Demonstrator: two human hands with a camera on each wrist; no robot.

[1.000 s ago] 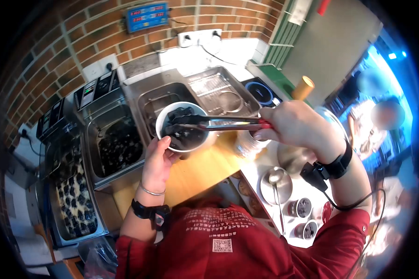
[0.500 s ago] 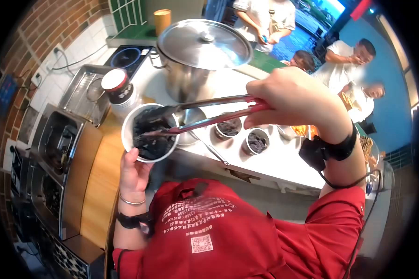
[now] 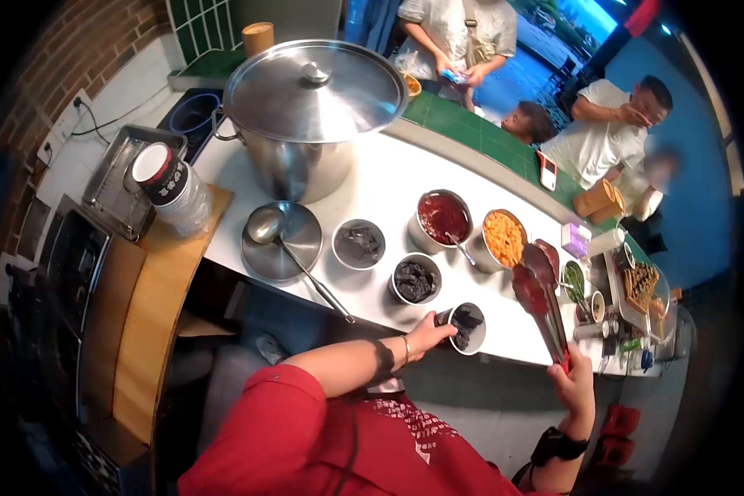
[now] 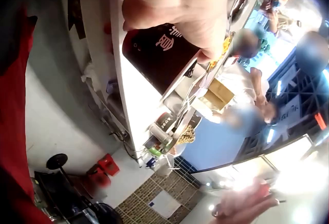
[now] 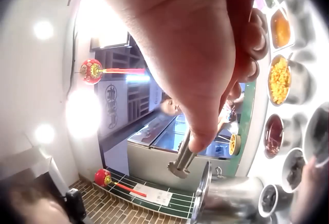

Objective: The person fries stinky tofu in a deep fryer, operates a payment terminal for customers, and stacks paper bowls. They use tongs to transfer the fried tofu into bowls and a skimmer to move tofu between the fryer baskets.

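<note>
My left hand (image 3: 426, 339) grips the side of a paper cup (image 3: 477, 341) at the front edge of the white counter. Black glossy chunks lie inside it, and its mouth faces up. From the left wrist view, the fingers curl round the cup's dark printed wall (image 4: 159, 54). My right hand (image 3: 574, 384) holds a pair of tongs (image 3: 539, 302) by the red handles, heads upward, to the right of the cup. In the right wrist view that hand (image 5: 190, 69) hides most of the tongs. Two more cups of dark chunks (image 3: 415, 279) (image 3: 359, 244) stand beside the held one.
Behind the cups are a pot of dark red food (image 3: 443, 217) and a pot of orange bits (image 3: 504, 238). A ladle (image 3: 314, 277) rests on a steel lid (image 3: 260, 258). The large lidded pot (image 3: 302, 157) stands farther back. People stand beyond the green ledge (image 3: 446, 124).
The head view has turned right. My left hand has carried the cup right to the counter edge beside the other cups. The tongs have come out of it and moved right, heads up.
</note>
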